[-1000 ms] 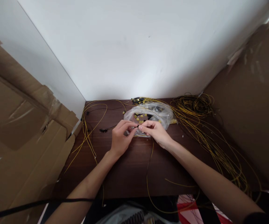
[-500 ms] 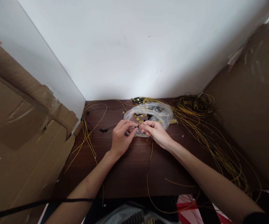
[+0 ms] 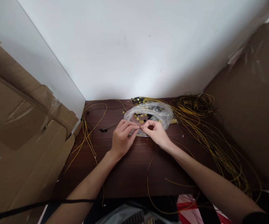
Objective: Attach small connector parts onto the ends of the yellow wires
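At the centre of the frame the left hand (image 3: 122,138) and the right hand (image 3: 157,134) nearly meet, each with thumb and fingers drawn into a pinch. Whatever lies between the fingertips is too small to make out. It looks light and fiddly, best taken at its very ends with little force.

Just beyond the fingers sits the clear plastic bag (image 3: 167,115), thin, limp and probably slippery; a gathered fold of its rim would give the surest hold. Small yellow pieces (image 3: 141,121) show at its opening, likely stiff and easy to scatter.

Right of centre, long yellow wires (image 3: 205,138) fan toward the lower right; they seem springy and prone to tangle, so are better gripped as a bunch. Black connectors (image 3: 103,130) lie left of the hands on the brown tabletop (image 3: 129,174). Cardboard (image 3: 20,130) fills the left edge.
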`<state>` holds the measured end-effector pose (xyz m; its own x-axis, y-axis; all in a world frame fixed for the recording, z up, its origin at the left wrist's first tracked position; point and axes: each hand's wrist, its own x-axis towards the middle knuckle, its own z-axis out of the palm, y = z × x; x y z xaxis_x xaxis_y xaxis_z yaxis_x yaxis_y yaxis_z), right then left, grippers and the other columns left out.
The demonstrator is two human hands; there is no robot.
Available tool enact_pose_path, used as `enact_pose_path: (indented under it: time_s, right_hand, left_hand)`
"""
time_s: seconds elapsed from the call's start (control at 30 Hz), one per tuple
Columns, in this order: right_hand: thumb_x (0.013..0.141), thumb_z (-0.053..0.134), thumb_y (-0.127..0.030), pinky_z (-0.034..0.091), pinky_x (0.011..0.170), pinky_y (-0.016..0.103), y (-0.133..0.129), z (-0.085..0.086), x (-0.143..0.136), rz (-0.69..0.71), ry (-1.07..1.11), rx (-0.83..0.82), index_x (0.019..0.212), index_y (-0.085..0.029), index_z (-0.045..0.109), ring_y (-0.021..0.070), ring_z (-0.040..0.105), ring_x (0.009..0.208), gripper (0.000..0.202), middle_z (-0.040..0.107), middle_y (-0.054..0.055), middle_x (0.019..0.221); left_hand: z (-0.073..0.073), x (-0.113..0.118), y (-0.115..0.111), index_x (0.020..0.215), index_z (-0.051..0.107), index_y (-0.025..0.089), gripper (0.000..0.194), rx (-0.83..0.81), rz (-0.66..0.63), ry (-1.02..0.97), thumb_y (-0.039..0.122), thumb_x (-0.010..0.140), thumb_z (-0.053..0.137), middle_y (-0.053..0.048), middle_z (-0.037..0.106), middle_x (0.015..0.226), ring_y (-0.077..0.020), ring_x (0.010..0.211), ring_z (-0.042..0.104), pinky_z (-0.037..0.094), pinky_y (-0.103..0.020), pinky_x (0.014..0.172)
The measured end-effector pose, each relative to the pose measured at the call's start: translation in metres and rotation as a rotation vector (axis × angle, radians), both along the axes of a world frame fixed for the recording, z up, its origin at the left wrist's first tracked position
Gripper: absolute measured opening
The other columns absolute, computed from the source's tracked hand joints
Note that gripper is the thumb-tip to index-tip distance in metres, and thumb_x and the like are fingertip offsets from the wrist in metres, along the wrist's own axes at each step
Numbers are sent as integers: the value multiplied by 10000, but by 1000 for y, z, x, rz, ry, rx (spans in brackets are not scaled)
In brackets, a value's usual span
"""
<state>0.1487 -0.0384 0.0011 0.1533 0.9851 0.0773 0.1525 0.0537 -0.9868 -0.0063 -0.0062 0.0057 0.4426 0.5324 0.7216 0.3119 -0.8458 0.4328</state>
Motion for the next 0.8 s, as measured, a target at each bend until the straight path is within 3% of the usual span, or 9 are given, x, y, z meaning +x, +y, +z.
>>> enact_pose_path:
  time_s: [0.43,0.8]
  right_hand:
    - [661,637,-304,292,487,236,0,7,-3,36,179,-63,571,-152,557,73,378,474,194,493,-35,516]
    - [668,591,-256,375,565,253,0,-2,-3,15,33,55,579,-163,545,111,476,557,137,551,-8,592]
  left_hand:
    - [2,2,-3,804,640,154,75,-72,15,-104,117,743,618,-53,660,781,-149,757,590,490,-282,669]
    - [-3,2,-3,779,606,156,74,65,-12,-20,89,760,579,-50,640,780,-139,744,550,480,-281,680]
